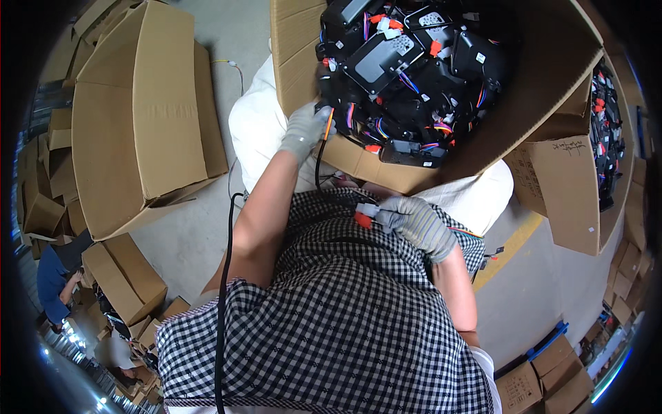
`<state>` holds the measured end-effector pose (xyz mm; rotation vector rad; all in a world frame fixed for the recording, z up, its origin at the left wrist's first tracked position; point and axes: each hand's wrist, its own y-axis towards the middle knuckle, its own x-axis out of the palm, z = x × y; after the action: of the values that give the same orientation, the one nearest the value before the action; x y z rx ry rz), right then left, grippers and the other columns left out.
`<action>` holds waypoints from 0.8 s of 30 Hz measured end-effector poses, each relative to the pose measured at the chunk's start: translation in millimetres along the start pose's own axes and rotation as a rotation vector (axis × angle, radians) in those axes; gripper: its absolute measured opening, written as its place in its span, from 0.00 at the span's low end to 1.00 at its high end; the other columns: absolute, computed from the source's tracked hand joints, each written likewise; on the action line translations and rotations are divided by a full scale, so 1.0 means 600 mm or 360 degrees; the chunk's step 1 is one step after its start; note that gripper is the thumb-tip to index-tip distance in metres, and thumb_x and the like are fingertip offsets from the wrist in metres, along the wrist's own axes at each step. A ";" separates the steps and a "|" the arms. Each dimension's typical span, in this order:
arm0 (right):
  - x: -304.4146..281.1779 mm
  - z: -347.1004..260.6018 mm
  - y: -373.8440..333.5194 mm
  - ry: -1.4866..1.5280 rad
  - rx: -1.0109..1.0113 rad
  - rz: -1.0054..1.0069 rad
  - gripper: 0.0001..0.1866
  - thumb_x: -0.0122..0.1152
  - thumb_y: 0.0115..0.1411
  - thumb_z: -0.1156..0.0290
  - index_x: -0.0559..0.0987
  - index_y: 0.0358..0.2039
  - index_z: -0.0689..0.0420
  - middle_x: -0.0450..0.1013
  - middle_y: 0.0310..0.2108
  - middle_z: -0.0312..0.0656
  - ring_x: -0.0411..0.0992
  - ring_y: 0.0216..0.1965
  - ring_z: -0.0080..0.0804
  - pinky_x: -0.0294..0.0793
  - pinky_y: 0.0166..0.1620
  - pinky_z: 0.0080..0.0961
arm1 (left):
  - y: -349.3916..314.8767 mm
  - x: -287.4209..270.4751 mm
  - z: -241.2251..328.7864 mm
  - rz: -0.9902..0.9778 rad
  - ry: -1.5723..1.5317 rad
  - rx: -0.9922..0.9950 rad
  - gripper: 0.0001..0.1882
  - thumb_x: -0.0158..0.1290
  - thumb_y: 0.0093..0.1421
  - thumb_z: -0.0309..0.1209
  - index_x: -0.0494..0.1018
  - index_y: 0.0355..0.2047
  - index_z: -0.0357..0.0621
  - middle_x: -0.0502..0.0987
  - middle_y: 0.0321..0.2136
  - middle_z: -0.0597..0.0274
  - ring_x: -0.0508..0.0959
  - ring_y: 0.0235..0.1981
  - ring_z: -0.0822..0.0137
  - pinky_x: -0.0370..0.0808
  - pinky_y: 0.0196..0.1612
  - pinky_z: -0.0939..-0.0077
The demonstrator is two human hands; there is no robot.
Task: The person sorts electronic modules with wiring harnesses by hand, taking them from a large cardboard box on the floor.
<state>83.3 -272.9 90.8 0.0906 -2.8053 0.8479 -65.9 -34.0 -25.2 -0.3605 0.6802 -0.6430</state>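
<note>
A black-and-white checked garment (331, 324) is covering the person's front, with a black cord (223, 303) running down its left side. Just above the lap, the right hand (418, 224), in a pale striped glove, is pinching a white and red connector (367, 209) between thumb and fingers. A little farther out, the gloved left hand (307, 130) is holding an orange wire (329, 125) in curled fingers; I can't tell whether it is also touching the near carton (365, 163) beside it. That one is gaping open, and black plastic units (383, 62) with coloured wires (409, 83) are lying heaped inside. Over to the left, a large brown box (169, 103) is sitting on the grey floor (524, 297); to the right, another box (565, 193) is holding similar units, near a yellow stripe (510, 248). Well beyond, at the left, a co-worker in blue (54, 283) is showing among more cartons.
</note>
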 end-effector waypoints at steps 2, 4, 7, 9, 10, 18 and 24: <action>-0.003 -0.013 -0.012 -0.0477 0.0039 0.0134 0.07 0.57 0.57 0.71 0.77 0.28 0.61 0.69 0.18 0.36 0.66 0.23 0.21 0.67 0.31 0.20 | -0.045 -0.034 -0.014 -0.0322 -0.1236 0.0032 0.13 0.50 0.61 0.36 0.68 0.40 0.39 0.77 0.34 0.54 0.79 0.35 0.64 0.77 0.40 0.70; -0.003 -0.004 -0.016 -0.0545 -0.0015 0.0145 0.07 0.57 0.57 0.70 0.77 0.29 0.60 0.70 0.18 0.37 0.66 0.23 0.23 0.67 0.31 0.21 | -0.086 -0.042 -0.015 -0.0501 -0.1560 0.0245 0.15 0.52 0.60 0.34 0.67 0.43 0.38 0.77 0.35 0.53 0.79 0.35 0.63 0.77 0.40 0.70; -0.005 0.005 -0.018 -0.0603 -0.0038 0.0212 0.08 0.58 0.57 0.67 0.78 0.29 0.59 0.71 0.20 0.38 0.66 0.23 0.25 0.67 0.31 0.23 | -0.136 -0.041 0.015 -0.0629 -0.1992 0.0524 0.23 0.56 0.55 0.27 0.65 0.51 0.41 0.74 0.44 0.58 0.74 0.46 0.63 0.72 0.50 0.70; -0.002 0.007 -0.019 -0.0615 -0.0103 0.0258 0.09 0.58 0.58 0.66 0.78 0.30 0.59 0.71 0.20 0.38 0.66 0.24 0.25 0.67 0.32 0.23 | -0.133 -0.045 -0.038 -0.0025 -0.0643 0.1020 0.22 0.55 0.54 0.22 0.67 0.51 0.47 0.73 0.46 0.64 0.71 0.50 0.65 0.68 0.53 0.73; -0.003 0.006 -0.018 -0.0678 -0.0080 0.0231 0.08 0.58 0.58 0.67 0.78 0.30 0.59 0.71 0.20 0.37 0.66 0.24 0.24 0.68 0.32 0.22 | -0.137 -0.033 -0.035 -0.0222 -0.1472 0.0705 0.21 0.53 0.54 0.18 0.71 0.48 0.51 0.73 0.46 0.66 0.71 0.50 0.66 0.68 0.53 0.74; 0.000 0.024 -0.019 -0.0630 -0.0163 0.0278 0.06 0.58 0.57 0.70 0.78 0.30 0.60 0.71 0.21 0.36 0.66 0.24 0.22 0.68 0.32 0.21 | -0.130 -0.023 -0.030 -0.0383 -0.1853 0.0528 0.17 0.56 0.52 0.20 0.73 0.43 0.46 0.74 0.42 0.68 0.72 0.46 0.71 0.68 0.52 0.74; -0.003 0.025 -0.019 -0.0533 -0.0005 0.0259 0.07 0.56 0.58 0.70 0.78 0.31 0.60 0.72 0.21 0.37 0.67 0.24 0.24 0.69 0.32 0.23 | -0.123 -0.016 -0.035 -0.0302 -0.1719 0.0578 0.20 0.58 0.50 0.22 0.72 0.45 0.46 0.75 0.42 0.67 0.73 0.45 0.71 0.69 0.51 0.76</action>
<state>83.9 -290.5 84.4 0.0031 -3.1621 0.9414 -117.3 -85.1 1.0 -0.3738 -0.5020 -0.6295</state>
